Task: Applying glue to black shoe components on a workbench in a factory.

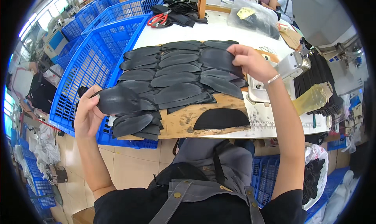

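Note:
Rows of black, leaf-shaped curved pieces (174, 81) lie overlapping on a brown board (180, 122) at the table's front. My left hand (88, 112) pinches the outer end of a smooth black curved piece (118, 100) at the board's left side. Far right on the rows, my right hand (253, 61) has its thumb and bent fingers on the upper corner of another black curved piece (219, 59). A flat black half-moon piece (221, 119) rests alone near the board's front right edge.
Blue plastic baskets (84, 67) stand against the table's left side. Red-handled scissors (158, 19) lie beside a black heap behind the rows. A sewing machine (291, 65) and a yellowish bottle (313, 98) are at the right. A clear plastic bag (252, 18) sits farther back.

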Available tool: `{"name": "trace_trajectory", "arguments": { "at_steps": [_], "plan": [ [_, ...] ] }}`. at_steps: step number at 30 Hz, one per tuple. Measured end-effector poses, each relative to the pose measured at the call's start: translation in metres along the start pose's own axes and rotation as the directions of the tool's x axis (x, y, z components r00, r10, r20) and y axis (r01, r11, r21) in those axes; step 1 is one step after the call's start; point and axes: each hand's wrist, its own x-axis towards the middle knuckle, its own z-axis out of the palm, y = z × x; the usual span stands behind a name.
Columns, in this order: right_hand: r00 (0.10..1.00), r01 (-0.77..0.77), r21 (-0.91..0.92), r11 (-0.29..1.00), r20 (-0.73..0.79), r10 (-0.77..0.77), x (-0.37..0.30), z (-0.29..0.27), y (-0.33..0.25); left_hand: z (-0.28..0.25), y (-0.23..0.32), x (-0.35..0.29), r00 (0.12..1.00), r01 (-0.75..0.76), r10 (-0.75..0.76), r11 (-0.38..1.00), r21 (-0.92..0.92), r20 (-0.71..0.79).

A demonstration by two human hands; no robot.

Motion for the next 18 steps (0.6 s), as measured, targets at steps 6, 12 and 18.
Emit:
{"name": "trace_trajectory", "arguments": {
  "at_steps": [6, 12, 18],
  "plan": [
    [0.999, -0.024, -0.415, 0.909, -0.045, 0.005, 0.071, -0.020, 0.029, -0.006, -0.004, -0.003, 1.000, -0.006, 0.006, 1.000, -0.007, -0.003],
    [0.983, -0.149, -0.751, 0.643, -0.184, 0.013, 0.082, -0.025, 0.032, -0.008, -0.013, -0.001, 0.998, 0.060, -0.060, 0.998, -0.027, -0.013],
    [0.981, -0.148, -0.852, 0.502, -0.189, -0.033, 0.081, -0.018, 0.031, -0.003, -0.018, 0.001, 0.997, 0.077, -0.078, 0.996, -0.041, -0.023]
  ]
}}
